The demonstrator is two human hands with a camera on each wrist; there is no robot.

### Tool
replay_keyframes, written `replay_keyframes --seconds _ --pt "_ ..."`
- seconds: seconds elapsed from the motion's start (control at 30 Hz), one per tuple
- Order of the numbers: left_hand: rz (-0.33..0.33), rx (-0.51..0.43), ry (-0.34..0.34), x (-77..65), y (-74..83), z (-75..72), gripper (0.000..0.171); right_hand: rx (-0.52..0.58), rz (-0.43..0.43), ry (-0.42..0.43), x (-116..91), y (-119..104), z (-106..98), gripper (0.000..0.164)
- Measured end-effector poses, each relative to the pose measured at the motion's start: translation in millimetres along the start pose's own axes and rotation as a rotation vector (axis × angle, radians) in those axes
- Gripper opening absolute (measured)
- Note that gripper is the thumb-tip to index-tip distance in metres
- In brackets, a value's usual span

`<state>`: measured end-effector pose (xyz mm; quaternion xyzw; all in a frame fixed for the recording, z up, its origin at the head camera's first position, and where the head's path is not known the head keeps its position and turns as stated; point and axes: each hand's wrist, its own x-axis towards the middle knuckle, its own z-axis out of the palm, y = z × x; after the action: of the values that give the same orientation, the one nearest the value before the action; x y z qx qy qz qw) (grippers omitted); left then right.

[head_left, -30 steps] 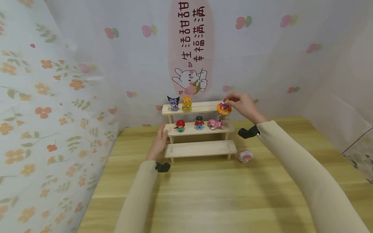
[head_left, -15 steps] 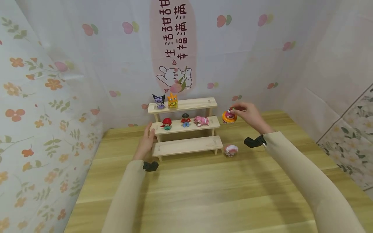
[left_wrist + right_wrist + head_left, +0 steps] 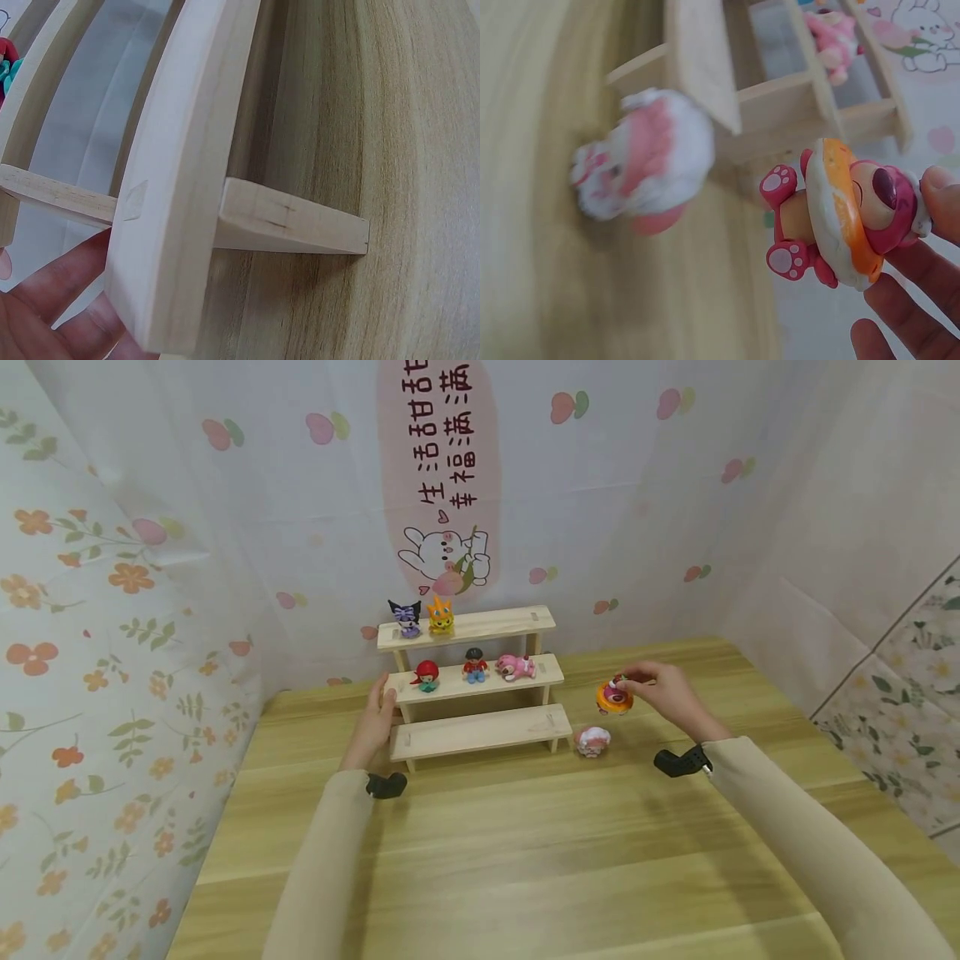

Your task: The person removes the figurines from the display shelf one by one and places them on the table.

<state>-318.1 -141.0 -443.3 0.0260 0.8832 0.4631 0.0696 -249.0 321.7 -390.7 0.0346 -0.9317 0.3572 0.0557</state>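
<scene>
My right hand (image 3: 663, 693) pinches a pink bear figurine (image 3: 614, 697) by its head, holding it above the table right of the shelf. An orange and white ring circles the bear's waist, and its pink soles face outward in the right wrist view (image 3: 840, 217). My left hand (image 3: 371, 727) rests at the left end of a three-tier wooden shelf (image 3: 480, 732). Its fingers (image 3: 67, 277) look fairly straight in the left wrist view, with some tips hidden behind a board. Beside the bottom tier's right end, a pink and white figurine (image 3: 593, 742) stands on the table.
The top tier bears a purple and black figurine (image 3: 407, 618) and an orange-yellow one (image 3: 441, 617). On the middle tier are a red-haired figurine (image 3: 426, 676), a red-jacketed one (image 3: 475, 667) and a lying pink bear (image 3: 516, 667). Patterned cloth (image 3: 585, 510) hangs behind the wooden table (image 3: 495, 860).
My right hand has carried the ringed bear from the top tier's right end rightward and down, over the table. The head view has shifted. My left hand stays at the shelf's left end.
</scene>
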Motion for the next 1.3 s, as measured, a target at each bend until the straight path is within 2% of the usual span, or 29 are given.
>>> replay_keyframes --seconds 0.37,0.57,1.07,1.3 --pt "-0.016 0.007 -0.01 -0.6 2.7 0.0 0.06 -0.008 0.007 0.004 -20 41 17 0.035" --pt "-0.018 0.028 0.001 -0.8 1.5 1.9 0.06 -0.002 -0.011 0.016 -28 53 24 0.03" --pt "-0.038 -0.014 -0.004 0.0 -0.3 4.4 0.06 0.0 0.055 -0.007 -37 64 31 0.038" --pt "-0.023 -0.021 0.006 2.5 1.1 2.5 0.061 0.046 0.077 -0.015 -36 65 29 0.038"
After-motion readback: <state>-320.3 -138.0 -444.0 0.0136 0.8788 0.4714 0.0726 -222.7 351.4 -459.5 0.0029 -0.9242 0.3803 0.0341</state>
